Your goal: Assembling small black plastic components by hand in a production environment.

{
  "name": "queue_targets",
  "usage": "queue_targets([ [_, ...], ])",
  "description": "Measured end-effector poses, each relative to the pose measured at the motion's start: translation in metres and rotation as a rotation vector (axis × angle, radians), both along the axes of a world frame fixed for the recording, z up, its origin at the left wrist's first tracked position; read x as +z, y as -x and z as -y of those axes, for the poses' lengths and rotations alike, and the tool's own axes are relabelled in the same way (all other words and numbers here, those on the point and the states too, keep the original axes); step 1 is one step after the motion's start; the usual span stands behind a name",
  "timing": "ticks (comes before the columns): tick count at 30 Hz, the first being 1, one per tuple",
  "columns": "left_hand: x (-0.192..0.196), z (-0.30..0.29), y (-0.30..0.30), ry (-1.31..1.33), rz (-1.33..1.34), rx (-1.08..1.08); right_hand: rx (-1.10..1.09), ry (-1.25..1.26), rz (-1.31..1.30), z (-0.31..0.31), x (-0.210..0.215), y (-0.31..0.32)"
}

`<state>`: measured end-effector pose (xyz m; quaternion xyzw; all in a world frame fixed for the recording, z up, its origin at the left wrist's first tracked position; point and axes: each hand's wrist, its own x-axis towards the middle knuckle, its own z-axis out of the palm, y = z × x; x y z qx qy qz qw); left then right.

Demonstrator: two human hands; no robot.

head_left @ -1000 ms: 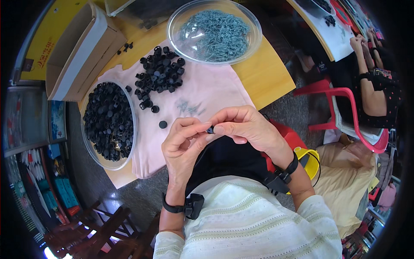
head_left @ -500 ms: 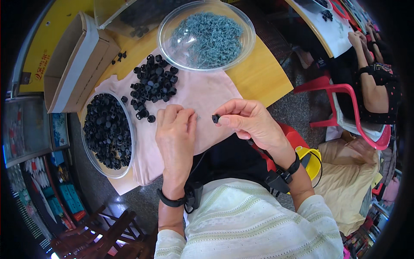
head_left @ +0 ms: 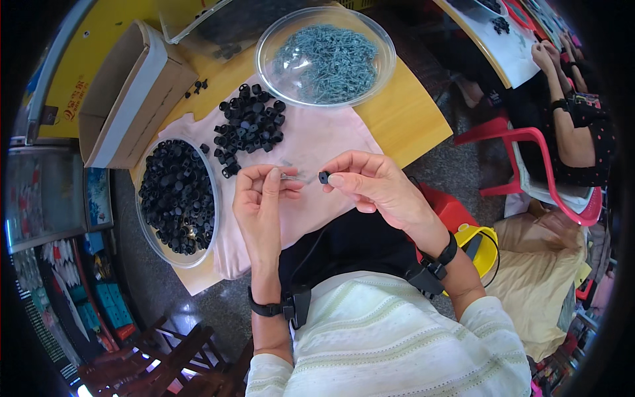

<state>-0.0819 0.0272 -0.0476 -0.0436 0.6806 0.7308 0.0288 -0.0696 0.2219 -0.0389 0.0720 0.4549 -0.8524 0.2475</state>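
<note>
- left hand (head_left: 259, 198) is raised over the pink cloth (head_left: 317, 135), fingers curled narrow, thumb and forefinger pinching a thin grey screw (head_left: 289, 176) that points toward the other hand.
- right hand (head_left: 370, 184) is just beside it, fingertips pinched on a small black cap (head_left: 323, 177); cap and screw tip sit close but apart.
- left of the hands, a clear bowl (head_left: 147, 228) filled with black caps rests at the cloth's edge.
- further out, a loose pile of black caps (head_left: 250, 126) lies on the cloth.
- beyond that, a clear bowl of grey screws (head_left: 325, 56) stands on the yellow table (head_left: 403, 112).
- far left, an open cardboard box (head_left: 129, 92).
</note>
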Motion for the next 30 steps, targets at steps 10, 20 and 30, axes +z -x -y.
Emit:
queue_targets([
  [10, -0.003, 0.010, -0.005, -0.171, 0.031, -0.010, -0.133, -0.840, -0.647, 0.012, -0.006, 0.004],
  [20, 0.001, 0.010, -0.017, -0.334, 0.088, 0.004, -0.198, -1.251, -0.882, 0.018, -0.005, 0.008],
  [30, 0.001, 0.009, -0.021, -0.455, 0.134, 0.053, -0.091, -0.694, -0.759, 0.045, 0.005, 0.005],
])
